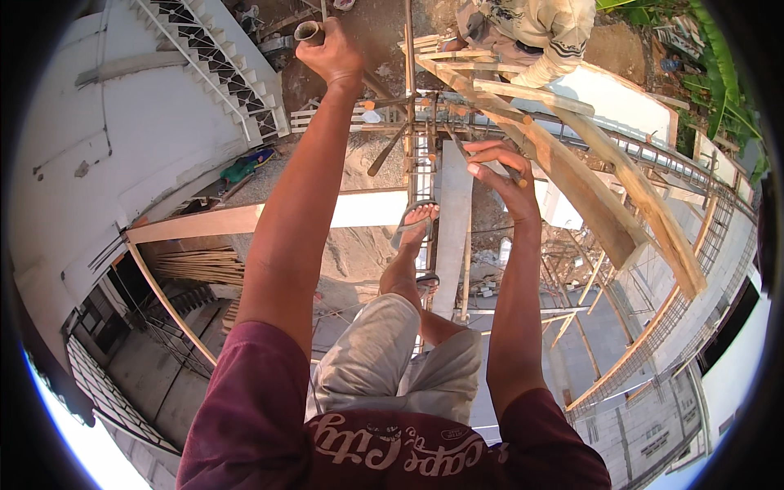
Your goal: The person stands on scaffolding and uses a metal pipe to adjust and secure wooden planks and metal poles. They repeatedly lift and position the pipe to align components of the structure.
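Note:
My left hand (333, 55) is raised far forward at the top, its fingers wrapped round a brown piece with a round end (309, 33). The rest of that piece is mostly hidden by the fist. My right hand (508, 167) is in front of me, right of the rebar cage (422, 155). Between its thumb and fingers is a slim tool (516, 176) with a wooden handle and a dark, narrow shaft pointing forward left. A dark wooden-handled tool (387, 150) rests across the rebar, left of my right hand, touched by neither hand.
My sandalled foot (415, 222) stands high on a narrow beam form. Thick timbers (576, 184) slant past my right hand. Another person (543, 37) is at the upper right. A long board (351, 210) crosses left. Far below are ground and stacked poles (200, 267).

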The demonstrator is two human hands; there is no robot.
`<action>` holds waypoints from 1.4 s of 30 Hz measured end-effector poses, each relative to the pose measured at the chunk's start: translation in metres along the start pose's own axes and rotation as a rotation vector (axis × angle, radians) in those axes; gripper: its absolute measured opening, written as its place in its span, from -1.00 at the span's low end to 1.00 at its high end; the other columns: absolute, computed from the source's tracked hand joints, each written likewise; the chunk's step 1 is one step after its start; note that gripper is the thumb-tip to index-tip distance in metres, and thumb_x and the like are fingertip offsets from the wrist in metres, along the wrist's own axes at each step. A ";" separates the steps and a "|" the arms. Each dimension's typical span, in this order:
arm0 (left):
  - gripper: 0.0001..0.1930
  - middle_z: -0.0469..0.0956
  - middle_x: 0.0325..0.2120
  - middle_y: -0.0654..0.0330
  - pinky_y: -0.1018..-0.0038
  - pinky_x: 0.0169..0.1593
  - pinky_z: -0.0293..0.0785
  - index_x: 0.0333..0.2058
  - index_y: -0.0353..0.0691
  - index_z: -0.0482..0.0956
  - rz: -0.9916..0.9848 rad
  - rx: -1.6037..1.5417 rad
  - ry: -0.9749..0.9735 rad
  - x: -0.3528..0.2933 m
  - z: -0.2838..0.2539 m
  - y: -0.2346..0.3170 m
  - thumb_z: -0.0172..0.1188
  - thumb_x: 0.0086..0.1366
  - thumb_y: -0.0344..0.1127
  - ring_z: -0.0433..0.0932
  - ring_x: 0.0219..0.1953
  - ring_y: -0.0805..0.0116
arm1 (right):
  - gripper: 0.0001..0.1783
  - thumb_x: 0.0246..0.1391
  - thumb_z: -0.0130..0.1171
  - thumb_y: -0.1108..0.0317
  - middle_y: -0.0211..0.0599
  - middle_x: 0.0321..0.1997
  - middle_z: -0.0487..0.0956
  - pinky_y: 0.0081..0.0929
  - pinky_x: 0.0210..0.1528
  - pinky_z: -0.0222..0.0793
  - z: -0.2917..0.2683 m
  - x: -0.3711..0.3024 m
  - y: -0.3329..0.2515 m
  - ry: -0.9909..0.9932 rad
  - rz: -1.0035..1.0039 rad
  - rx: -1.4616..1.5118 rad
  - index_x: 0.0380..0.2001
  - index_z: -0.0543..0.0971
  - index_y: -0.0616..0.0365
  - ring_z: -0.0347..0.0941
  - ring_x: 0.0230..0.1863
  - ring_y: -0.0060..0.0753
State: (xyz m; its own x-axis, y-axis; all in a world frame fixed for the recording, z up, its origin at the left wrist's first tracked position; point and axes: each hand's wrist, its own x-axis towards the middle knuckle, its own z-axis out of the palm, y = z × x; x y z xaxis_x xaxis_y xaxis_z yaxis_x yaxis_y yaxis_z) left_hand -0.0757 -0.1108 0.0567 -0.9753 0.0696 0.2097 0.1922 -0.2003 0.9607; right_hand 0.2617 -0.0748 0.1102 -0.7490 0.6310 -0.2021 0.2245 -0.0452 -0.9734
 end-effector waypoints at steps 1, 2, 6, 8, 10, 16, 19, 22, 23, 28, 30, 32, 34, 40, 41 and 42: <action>-0.71 0.36 -0.67 0.43 0.51 -0.57 0.15 -0.67 -0.20 0.34 -0.035 0.019 0.028 0.000 -0.002 0.000 0.17 0.21 -0.51 0.25 -0.63 0.62 | -0.75 0.04 0.43 0.23 -0.26 -0.21 0.73 -0.37 0.08 0.41 -0.001 0.003 0.006 -0.012 0.083 -0.001 -0.31 0.77 0.20 0.57 -0.14 -0.44; -0.70 0.36 -0.68 0.44 0.51 -0.57 0.15 -0.67 -0.20 0.33 0.016 0.001 -0.019 0.000 -0.004 -0.001 0.17 0.21 -0.51 0.24 -0.63 0.62 | -0.71 0.08 0.41 0.18 -0.25 -0.25 0.74 -0.38 0.08 0.41 0.000 0.005 0.012 -0.007 0.154 0.005 -0.32 0.77 0.22 0.58 -0.15 -0.43; -0.69 0.33 -0.69 0.43 0.51 -0.58 0.14 -0.68 -0.21 0.30 0.041 0.010 -0.052 0.003 -0.012 -0.012 0.17 0.20 -0.49 0.24 -0.64 0.61 | -0.61 0.22 0.27 0.12 -0.21 -0.35 0.73 -0.34 0.10 0.44 0.001 0.008 0.031 -0.019 0.194 0.062 -0.38 0.75 0.30 0.62 -0.16 -0.37; -0.68 0.32 -0.70 0.42 0.49 -0.58 0.14 -0.68 -0.20 0.29 0.081 0.078 -0.066 0.007 -0.014 -0.016 0.19 0.20 -0.46 0.23 -0.64 0.60 | -0.63 0.20 0.26 0.17 -0.18 -0.36 0.72 -0.36 0.09 0.46 0.001 0.007 0.036 -0.018 0.158 0.061 -0.44 0.73 0.32 0.64 -0.16 -0.36; -0.69 0.32 -0.70 0.41 0.48 -0.58 0.14 -0.67 -0.22 0.30 0.107 -0.018 -0.061 0.008 -0.011 -0.020 0.19 0.20 -0.45 0.22 -0.65 0.59 | -0.61 0.19 0.28 0.15 -0.24 -0.44 0.69 -0.41 0.00 0.45 0.002 0.007 0.037 -0.005 0.150 0.051 -0.51 0.70 0.30 0.61 -0.25 -0.41; -0.75 0.39 -0.66 0.40 0.46 -0.50 0.24 -0.60 -0.30 0.38 0.234 -0.097 -0.037 0.008 -0.001 -0.025 0.20 0.22 -0.40 0.30 -0.59 0.57 | -0.54 0.10 0.41 0.03 -0.53 -0.69 0.41 -0.49 -0.38 0.14 0.027 -0.005 0.035 0.127 0.133 0.048 -0.60 0.69 0.24 0.26 -0.54 -0.61; -0.77 0.45 -0.64 0.37 0.45 -0.47 0.28 -0.57 -0.34 0.42 0.277 -0.051 -0.061 0.010 -0.005 -0.020 0.19 0.22 -0.38 0.34 -0.57 0.56 | -0.42 0.06 0.46 0.09 -0.64 -0.74 0.20 -0.54 -0.46 -0.05 0.037 -0.008 0.044 0.202 0.040 0.049 -0.81 0.42 0.16 0.07 -0.58 -0.68; -0.73 0.41 -0.71 0.36 0.47 -0.52 0.26 -0.59 -0.29 0.42 0.332 -0.021 -0.058 0.006 -0.007 -0.013 0.23 0.25 -0.34 0.33 -0.65 0.56 | -0.38 0.05 0.47 0.19 -0.69 -0.73 0.13 -0.54 -0.48 -0.12 0.039 -0.013 0.060 0.198 -0.022 0.081 -0.81 0.24 0.04 -0.01 -0.59 -0.72; -0.74 0.47 -0.67 0.29 0.40 -0.47 0.32 -0.55 -0.31 0.49 0.294 0.082 -0.029 0.001 -0.010 -0.012 0.24 0.27 -0.29 0.40 -0.60 0.48 | -0.42 0.03 0.46 0.18 -0.66 -0.72 0.19 -0.55 -0.48 -0.08 0.039 -0.015 0.065 0.188 -0.045 0.093 -0.80 0.28 0.04 0.03 -0.59 -0.71; -0.64 0.57 -0.62 0.15 0.22 -0.39 0.41 -0.43 -0.35 0.62 0.174 0.278 0.037 -0.021 -0.019 -0.014 0.25 0.30 -0.09 0.53 -0.53 0.29 | -0.61 0.02 0.45 0.12 -0.49 -0.61 0.51 -0.63 -0.39 0.26 0.024 -0.012 0.077 0.074 -0.180 -0.015 -0.67 0.53 0.08 0.41 -0.52 -0.63; -0.64 0.57 -0.62 0.15 0.22 -0.39 0.41 -0.42 -0.34 0.61 0.161 0.267 -0.057 -0.029 -0.025 -0.020 0.24 0.31 -0.09 0.53 -0.53 0.29 | -0.68 0.05 0.42 0.10 -0.34 -0.52 0.64 -0.58 -0.25 0.48 0.016 -0.006 0.079 -0.064 -0.235 0.027 -0.54 0.65 0.13 0.60 -0.40 -0.50; -0.63 0.57 -0.61 0.15 0.21 -0.39 0.41 -0.42 -0.33 0.61 0.229 0.296 -0.126 -0.036 -0.023 -0.028 0.21 0.34 -0.08 0.53 -0.53 0.29 | -0.67 0.00 0.48 0.08 -0.39 -0.53 0.64 -0.55 -0.28 0.45 0.016 0.000 0.087 -0.202 -0.277 0.158 -0.53 0.67 0.12 0.56 -0.43 -0.55; -0.65 0.52 -0.65 0.20 0.25 -0.42 0.39 -0.45 -0.29 0.60 0.252 0.237 -0.097 -0.039 -0.009 -0.035 0.20 0.34 -0.08 0.49 -0.57 0.31 | -0.63 -0.05 0.54 0.08 -0.46 -0.60 0.57 -0.54 -0.31 0.40 0.021 -0.001 0.099 -0.160 -0.265 0.194 -0.63 0.63 0.09 0.49 -0.50 -0.59; -0.66 0.46 -0.69 0.25 0.30 -0.46 0.37 -0.49 -0.23 0.57 0.183 0.111 -0.272 -0.018 -0.005 -0.037 0.20 0.34 -0.09 0.44 -0.62 0.33 | -0.47 0.00 0.52 0.23 -0.58 -0.77 0.25 -0.56 -0.53 0.19 0.048 0.000 0.120 0.273 -0.295 0.092 -0.79 0.35 -0.01 0.17 -0.69 -0.69; -0.66 0.45 -0.69 0.26 0.30 -0.47 0.36 -0.50 -0.22 0.57 0.170 0.094 -0.320 -0.011 -0.010 -0.036 0.19 0.34 -0.09 0.43 -0.62 0.33 | -0.46 0.01 0.51 0.23 -0.59 -0.78 0.24 -0.56 -0.55 0.17 0.050 0.001 0.120 0.323 -0.311 0.108 -0.80 0.34 -0.01 0.15 -0.71 -0.69; -0.67 0.44 -0.70 0.26 0.30 -0.48 0.36 -0.51 -0.22 0.56 0.155 0.076 -0.376 -0.003 -0.015 -0.033 0.19 0.34 -0.10 0.43 -0.63 0.34 | -0.46 0.03 0.49 0.22 -0.62 -0.79 0.21 -0.53 -0.58 0.16 0.051 0.003 0.119 0.374 -0.303 0.075 -0.79 0.34 -0.01 0.12 -0.73 -0.70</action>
State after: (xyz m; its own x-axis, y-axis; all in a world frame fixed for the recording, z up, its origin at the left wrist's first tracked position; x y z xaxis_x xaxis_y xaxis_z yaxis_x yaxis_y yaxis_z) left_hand -0.0810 -0.1189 0.0215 -0.8290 0.3994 0.3914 0.3552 -0.1645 0.9202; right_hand 0.2542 -0.1182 -0.0114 -0.4952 0.8589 0.1305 -0.0243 0.1365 -0.9903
